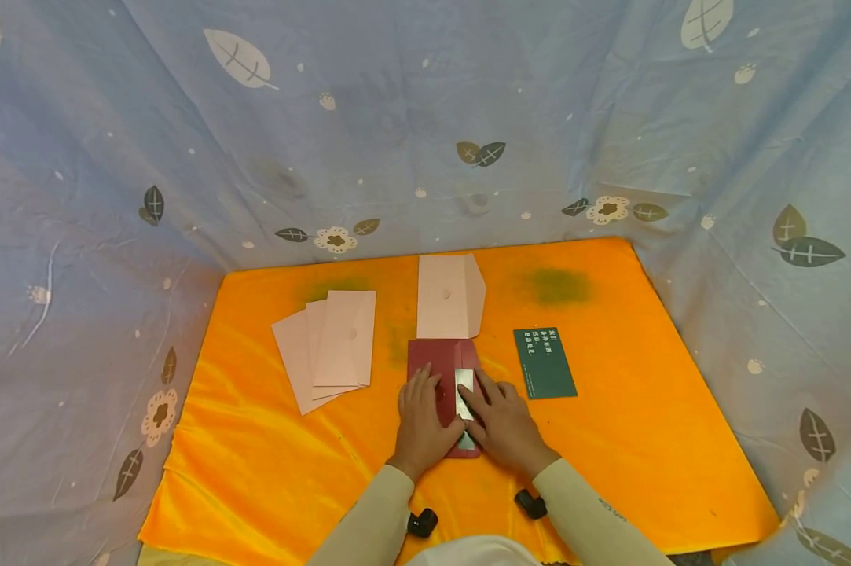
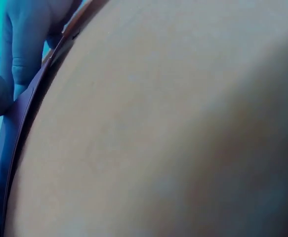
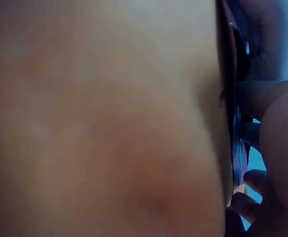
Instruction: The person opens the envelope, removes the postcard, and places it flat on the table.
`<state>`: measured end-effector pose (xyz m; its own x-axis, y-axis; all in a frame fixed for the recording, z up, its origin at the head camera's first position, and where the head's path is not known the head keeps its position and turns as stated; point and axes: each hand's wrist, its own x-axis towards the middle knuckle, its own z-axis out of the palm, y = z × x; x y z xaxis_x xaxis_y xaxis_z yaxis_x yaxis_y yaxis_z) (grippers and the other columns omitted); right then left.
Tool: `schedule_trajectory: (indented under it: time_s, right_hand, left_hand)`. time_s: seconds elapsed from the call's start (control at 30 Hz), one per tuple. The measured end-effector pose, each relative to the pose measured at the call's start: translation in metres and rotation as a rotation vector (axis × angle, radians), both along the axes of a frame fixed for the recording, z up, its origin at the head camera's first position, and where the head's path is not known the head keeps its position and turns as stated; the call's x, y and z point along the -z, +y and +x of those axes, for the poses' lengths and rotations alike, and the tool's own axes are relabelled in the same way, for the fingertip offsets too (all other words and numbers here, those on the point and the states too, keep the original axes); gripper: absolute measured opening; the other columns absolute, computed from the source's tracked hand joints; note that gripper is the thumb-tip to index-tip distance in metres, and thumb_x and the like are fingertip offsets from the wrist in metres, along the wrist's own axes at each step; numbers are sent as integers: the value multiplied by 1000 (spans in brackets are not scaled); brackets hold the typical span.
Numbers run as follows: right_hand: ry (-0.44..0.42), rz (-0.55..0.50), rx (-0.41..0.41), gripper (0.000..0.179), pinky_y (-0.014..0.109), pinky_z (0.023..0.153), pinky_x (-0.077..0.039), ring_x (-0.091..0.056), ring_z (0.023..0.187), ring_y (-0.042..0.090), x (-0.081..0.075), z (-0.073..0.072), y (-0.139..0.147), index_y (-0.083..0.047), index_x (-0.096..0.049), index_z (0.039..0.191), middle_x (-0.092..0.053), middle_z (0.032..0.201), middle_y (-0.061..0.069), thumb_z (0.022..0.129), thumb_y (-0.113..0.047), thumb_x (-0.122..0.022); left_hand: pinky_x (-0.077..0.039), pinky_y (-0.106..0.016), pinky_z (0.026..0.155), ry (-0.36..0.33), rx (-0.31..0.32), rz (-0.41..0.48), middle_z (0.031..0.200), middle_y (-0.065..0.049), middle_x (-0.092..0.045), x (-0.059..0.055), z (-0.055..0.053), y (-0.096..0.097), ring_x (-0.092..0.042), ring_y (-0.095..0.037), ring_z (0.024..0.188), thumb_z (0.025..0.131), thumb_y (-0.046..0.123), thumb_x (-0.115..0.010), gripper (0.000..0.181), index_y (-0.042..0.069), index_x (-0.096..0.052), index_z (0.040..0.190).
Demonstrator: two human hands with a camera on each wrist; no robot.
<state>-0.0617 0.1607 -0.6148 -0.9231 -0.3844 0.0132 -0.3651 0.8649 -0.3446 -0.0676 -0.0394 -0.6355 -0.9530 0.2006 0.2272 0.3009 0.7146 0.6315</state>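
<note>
Shiny strip (image 1: 462, 409) lies on the red envelope (image 1: 428, 351), long axis pointing away from the person, just left of the nearer right hand (image 1: 506, 420). That one's fingers touch it, can't tell if pinching; left hand (image 1: 425, 413) presses the envelope, fingers fairly straight.

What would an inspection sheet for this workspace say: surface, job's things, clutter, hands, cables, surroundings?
Surface: orange cloth, creased on the left, dark patches near the far edge.
Job's things: red envelope and shiny strip; whether the strip is inserted, cannot tell.
Clutter: overlapping pale pink envelopes left, pink envelope with open flap beyond, green card with white writing right.
Hands: left hand rests on the red envelope; right hand touches the strip.
Cables: nothing seen.
Surroundings: bluish leaf-and-flower curtain.
</note>
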Motion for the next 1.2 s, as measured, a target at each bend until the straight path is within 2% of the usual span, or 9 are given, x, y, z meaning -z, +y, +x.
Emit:
schedule_trajectory:
  time_s: [0.27,0.57,0.77,0.87,1.0,1.07,1.2]
  right_hand:
    - [33,24,-6,67,61,109,-44,-44,137,45,7,2,6,-26,-52,165,-29,175,21,104,-47,-73]
    - [-6,-17,16,67,67,110,-43,-40,143,47,4,4,17,-23,-52,165,-25,175,23,105,-44,-72]
    - [-42,-58,34,71,65,115,-40,-37,147,45,1,4,22,-16,-51,165,-26,175,22,104,-43,-73]
    - [-64,-158,84,72,66,115,-39,-36,148,47,-1,3,21,-7,-51,163,-31,173,23,104,-39,-76]
    - [-110,-370,199,69,66,117,-37,-37,148,50,-5,1,19,3,-50,158,-41,164,26,103,-28,-78]
    - [-136,-473,265,66,65,117,-37,-42,145,49,-9,-1,18,5,-49,156,-47,158,26,103,-23,-78]
    - [-198,-652,367,62,60,112,-45,-56,128,43,-15,-4,16,7,-50,154,-59,143,24,103,-15,-77]
  left_hand:
    - [-20,-63,125,-18,-9,12,170,-17,-39,-1,-1,0,-33,-36,156,86,34,-85,80,2,-52,152]
    - [-20,-62,125,-23,-10,24,169,-17,-39,-2,0,-1,-33,-37,155,84,31,-80,78,2,-53,151]
    - [-19,-59,126,-40,-6,25,170,-16,-38,-1,0,0,-31,-35,157,86,32,-80,79,1,-52,153]
    - [-19,-60,126,-36,-6,35,170,-17,-38,-1,0,0,-31,-36,157,85,31,-81,80,1,-52,152]
    - [-20,-60,125,-30,-7,46,170,-17,-38,0,0,0,-31,-36,156,84,30,-81,80,0,-52,152]
    - [-19,-60,125,-30,-7,49,170,-17,-38,0,0,-1,-31,-36,156,84,30,-81,80,0,-52,152]
    - [-19,-59,126,-36,-9,50,171,-16,-37,0,0,-1,-31,-34,157,84,30,-81,80,1,-52,153]
